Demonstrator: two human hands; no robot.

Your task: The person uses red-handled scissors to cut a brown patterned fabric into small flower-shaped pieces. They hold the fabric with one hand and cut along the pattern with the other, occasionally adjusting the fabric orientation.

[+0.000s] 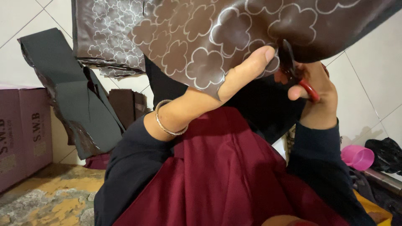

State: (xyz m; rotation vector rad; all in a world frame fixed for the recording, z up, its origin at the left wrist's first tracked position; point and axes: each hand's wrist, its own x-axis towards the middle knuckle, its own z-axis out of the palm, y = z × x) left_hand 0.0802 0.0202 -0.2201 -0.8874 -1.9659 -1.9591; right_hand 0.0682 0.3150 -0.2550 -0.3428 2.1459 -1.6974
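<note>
Head view, one frame.

Item: brown sheet [234, 29] of leather-like material, marked with pale flower outlines, spreading across the upper centre and upper right of the frame.

Left hand [238, 75], centre of the frame: it is gripping the sheet's lower edge, thumb lying flat on the printed face, the other fingers hidden behind the material. A thin metal bangle [165, 121] is circling the wrist above a dark sleeve.

Right hand [314, 96], right of centre: it is closing around red-handled scissors [299, 77], fingers through the loops. The dark blades are meeting the sheet's edge just beside the left thumb; how far apart the blades are standing cannot be told.

Lower centre: maroon cloth [226, 175] is covering the person's lap.

Upper left: a second piece of the same patterned sheet [104, 33] is lying on the white tiles, and a dark grey folded strip [71, 92] is leaning beside it.

Left edge: a purple cardboard box [21, 134] is standing on the floor.

Lower right: a pink plastic cup [358, 157] is lying on its side.
</note>
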